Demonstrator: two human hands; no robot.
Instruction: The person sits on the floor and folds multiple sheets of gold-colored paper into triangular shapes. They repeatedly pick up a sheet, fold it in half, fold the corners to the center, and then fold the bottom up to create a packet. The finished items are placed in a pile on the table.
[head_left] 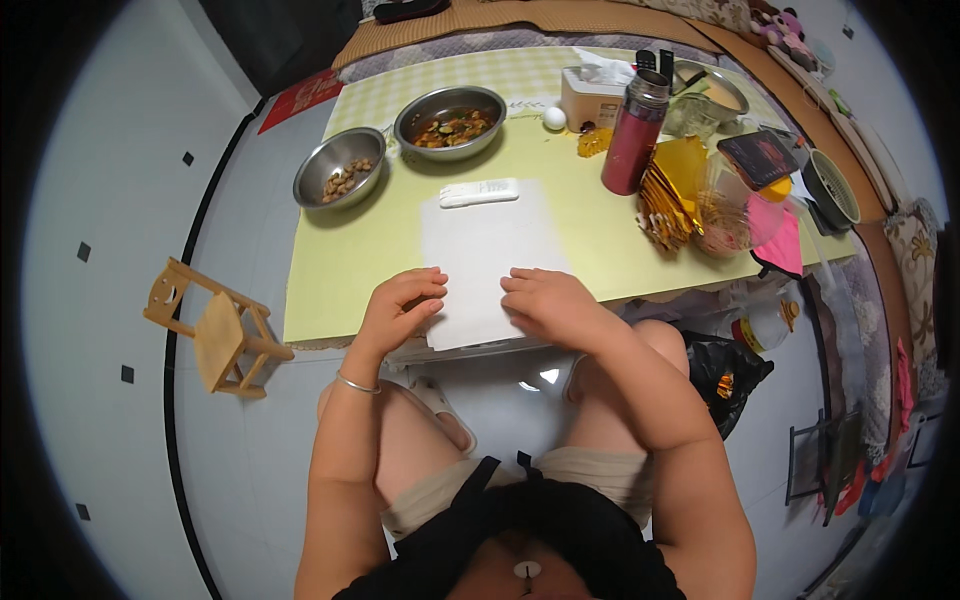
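A white sheet of paper (485, 260) lies on the yellow table cover, its near edge at the table's front edge. My left hand (402, 308) rests at its left side, fingers loosely curved and holding nothing. At the opposite side is my right hand (548, 306), fingertips over the paper's right margin, likewise open. Whether the fingertips press on the sheet I cannot tell. Across the paper's far end lies a slim white object like a remote control (479, 193).
Farther back stand a steel bowl of nuts (346, 182) and a bowl of cut food (452, 128). To the right are a red thermos (637, 135), a tissue box (590, 98), gold foil packaging (676, 190) and a plastic tub (722, 222). A small wooden chair (220, 335) stands left.
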